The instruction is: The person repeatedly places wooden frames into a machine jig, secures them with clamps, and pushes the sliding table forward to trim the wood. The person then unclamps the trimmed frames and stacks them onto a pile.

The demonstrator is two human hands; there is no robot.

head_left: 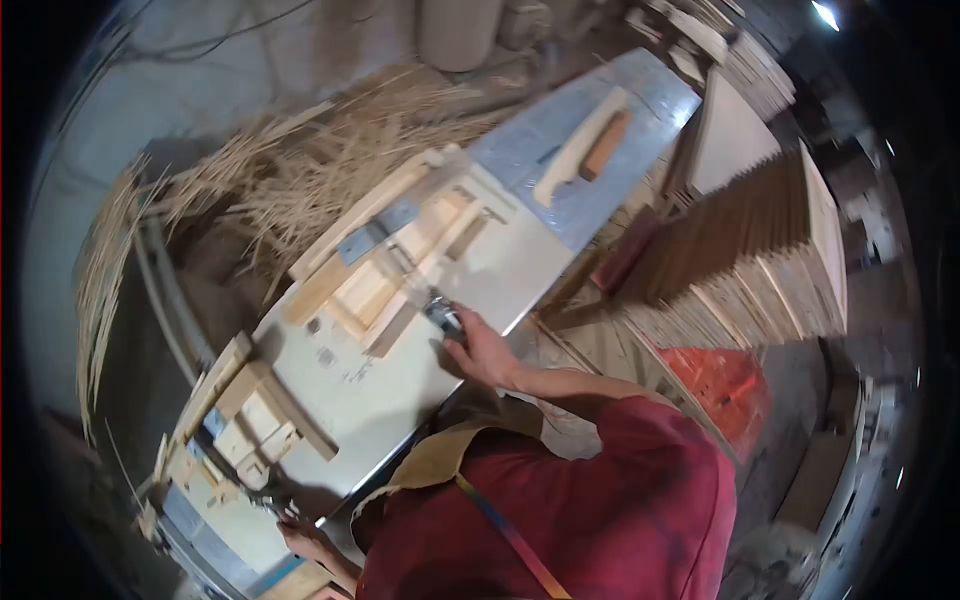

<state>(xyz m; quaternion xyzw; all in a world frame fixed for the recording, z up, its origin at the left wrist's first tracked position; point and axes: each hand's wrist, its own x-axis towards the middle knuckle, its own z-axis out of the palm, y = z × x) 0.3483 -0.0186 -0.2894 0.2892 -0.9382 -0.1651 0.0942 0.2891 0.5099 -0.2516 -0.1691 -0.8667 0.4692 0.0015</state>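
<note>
The metal clamp [440, 310] is standing at the near side of the larger wooden jig [365, 300], on the pale worktop [350, 400]. The right hand [485, 350] is gripping its handle. The left hand [305, 540] is reaching to a second metal clamp [266, 503] beside the smaller wooden jig [275, 405]; its grip cannot be told. Beyond, a curved wooden piece [580, 145] and a reddish-brown block [606, 147] are lying on a blue-grey surface [640, 95]. Thin wood strips [330, 170] are heaping behind; stacked boards [740, 260] are standing at the right.
</note>
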